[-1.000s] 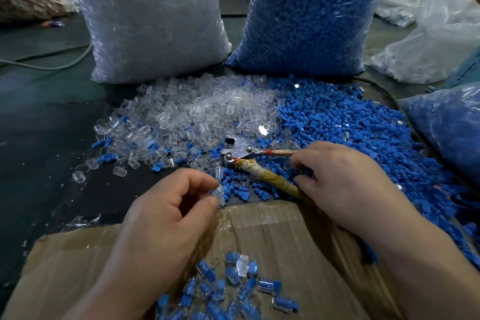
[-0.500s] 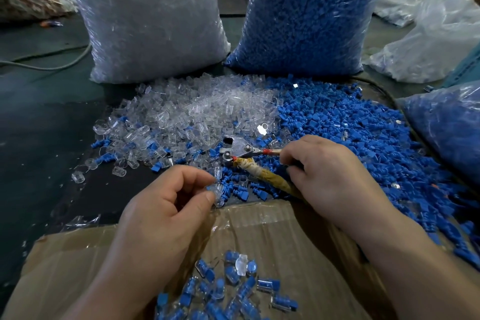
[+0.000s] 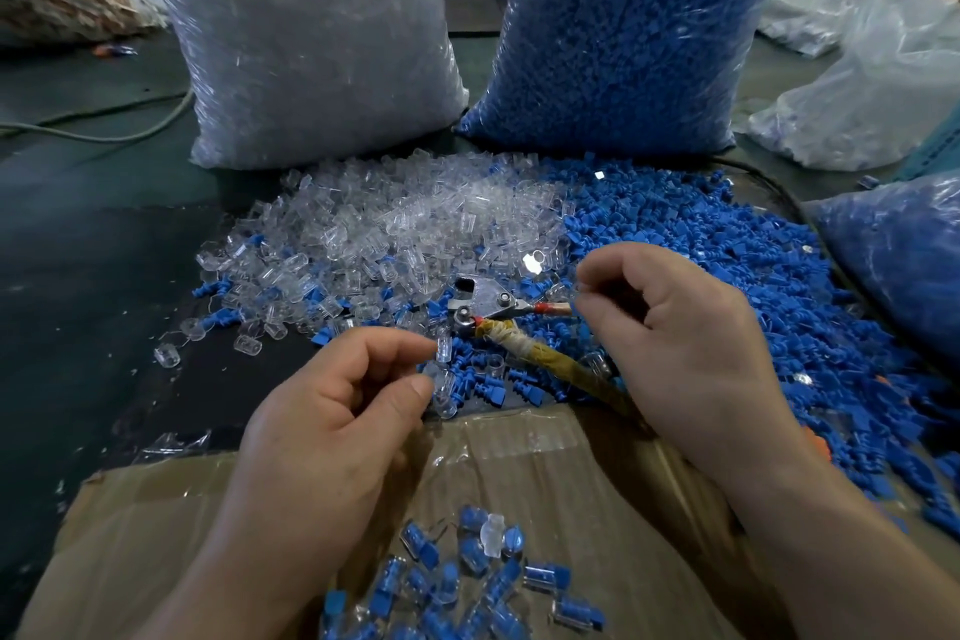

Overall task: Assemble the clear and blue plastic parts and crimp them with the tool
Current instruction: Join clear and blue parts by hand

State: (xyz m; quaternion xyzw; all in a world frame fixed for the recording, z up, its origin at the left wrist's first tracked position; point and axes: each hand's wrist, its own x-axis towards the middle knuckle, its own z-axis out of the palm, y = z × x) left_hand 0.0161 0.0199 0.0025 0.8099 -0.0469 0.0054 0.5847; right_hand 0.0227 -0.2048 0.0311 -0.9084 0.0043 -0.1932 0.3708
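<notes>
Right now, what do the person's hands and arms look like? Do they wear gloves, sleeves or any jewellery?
The left hand and the right hand are bare, with no gloves. The left forearm and the right forearm are also uncovered as far as the picture's edge, so no sleeve shows. No ring, watch or bracelet is visible.
</notes>
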